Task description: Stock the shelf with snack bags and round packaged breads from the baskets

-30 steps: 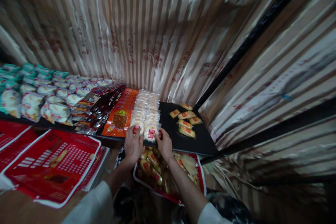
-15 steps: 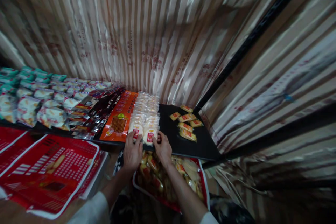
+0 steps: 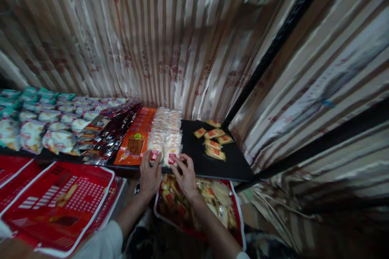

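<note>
Two rows of clear-wrapped, round white crackers (image 3: 165, 127) run front to back on the black shelf (image 3: 199, 166). At the front of the left row, my left hand (image 3: 150, 176) has its thumb and fingers closed around the near cracker packet (image 3: 154, 155) with a red label. My right hand (image 3: 186, 176) rests its fingertips on the front packet of the right row (image 3: 171, 157), fingers parted. Beneath the shelf edge, partly covered by my right forearm, a red, white-rimmed bag (image 3: 238, 210) holds many yellowish wrapped snacks.
Several small yellow packets (image 3: 214, 145) lie loose at the shelf's right. Left of the crackers are an orange snack pack (image 3: 136, 141), dark shiny packs (image 3: 114, 129) and white-and-green bags (image 3: 45, 115). Red printed bags (image 3: 67, 206) sit lower left. A black post (image 3: 258, 77) rises right, before a striped curtain (image 3: 170, 40).
My right hand's fingers have shifted from the right packet's side onto its front and spread apart. My left hand stays at the left packet. The view has moved slightly.
</note>
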Action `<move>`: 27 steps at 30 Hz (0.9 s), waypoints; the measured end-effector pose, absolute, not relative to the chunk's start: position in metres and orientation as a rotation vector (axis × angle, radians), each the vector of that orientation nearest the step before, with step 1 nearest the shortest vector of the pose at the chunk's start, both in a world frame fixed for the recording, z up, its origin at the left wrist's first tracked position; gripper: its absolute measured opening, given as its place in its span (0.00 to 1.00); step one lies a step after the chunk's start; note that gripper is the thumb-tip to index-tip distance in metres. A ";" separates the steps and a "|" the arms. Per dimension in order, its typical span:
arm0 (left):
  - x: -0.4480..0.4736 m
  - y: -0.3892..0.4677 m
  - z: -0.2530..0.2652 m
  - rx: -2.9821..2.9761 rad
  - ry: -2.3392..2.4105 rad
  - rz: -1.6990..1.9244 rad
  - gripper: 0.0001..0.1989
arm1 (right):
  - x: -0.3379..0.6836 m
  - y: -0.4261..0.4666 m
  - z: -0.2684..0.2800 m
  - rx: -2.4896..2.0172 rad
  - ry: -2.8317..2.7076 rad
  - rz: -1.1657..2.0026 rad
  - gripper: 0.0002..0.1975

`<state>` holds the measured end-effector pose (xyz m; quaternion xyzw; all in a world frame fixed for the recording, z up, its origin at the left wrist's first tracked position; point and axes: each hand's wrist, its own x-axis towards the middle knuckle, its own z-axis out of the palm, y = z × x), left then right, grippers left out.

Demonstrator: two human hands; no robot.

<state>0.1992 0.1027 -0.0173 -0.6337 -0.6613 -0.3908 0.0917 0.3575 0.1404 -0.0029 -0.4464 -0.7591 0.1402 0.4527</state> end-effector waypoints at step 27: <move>0.210 0.087 -0.018 -2.051 -1.838 -1.064 0.26 | 0.398 0.098 -0.010 -1.234 -1.677 0.572 0.14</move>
